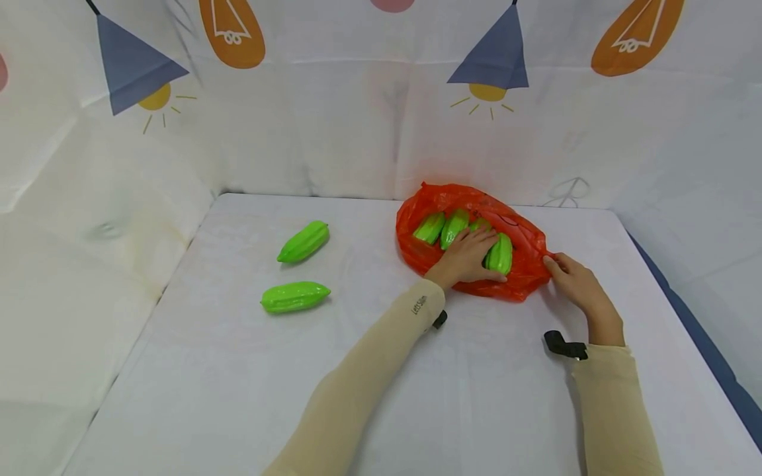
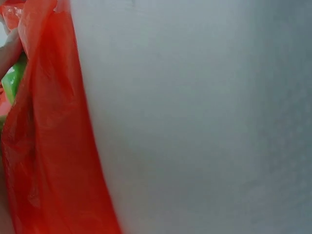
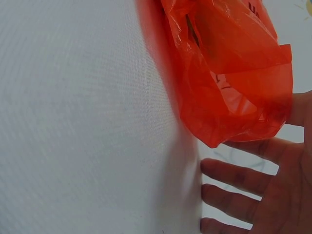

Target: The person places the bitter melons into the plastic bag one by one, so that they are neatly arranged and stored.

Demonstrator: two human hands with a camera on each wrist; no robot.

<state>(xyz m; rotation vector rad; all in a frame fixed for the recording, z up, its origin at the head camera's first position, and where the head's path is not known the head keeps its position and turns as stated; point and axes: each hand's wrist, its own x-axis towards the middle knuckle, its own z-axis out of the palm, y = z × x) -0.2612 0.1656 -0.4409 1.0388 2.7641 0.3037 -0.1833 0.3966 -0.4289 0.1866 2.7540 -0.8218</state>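
Note:
A crumpled red plastic bag [image 1: 470,193] lies at the back of the table, its mouth facing up. Inside are several ridged green gourds [image 1: 455,225]. My left hand [image 1: 467,256] reaches over the bag's near rim, thumb and fingers on either side of the rightmost gourd [image 1: 501,254]; the palm side is hidden. In the left wrist view, part of a finger [image 2: 9,53] and a bit of green gourd [image 2: 13,78] show past the red plastic. My right hand [image 1: 576,283] pinches the bag's right edge between thumb and index finger, its other fingers stretched out beneath.
Two more green gourds lie apart on the left of the table, one farther back [image 1: 303,242] and one nearer [image 1: 295,297]. A white cloth covers the table [image 1: 208,383]. White curtains [image 1: 333,132] with printed lamps hang behind and at both sides.

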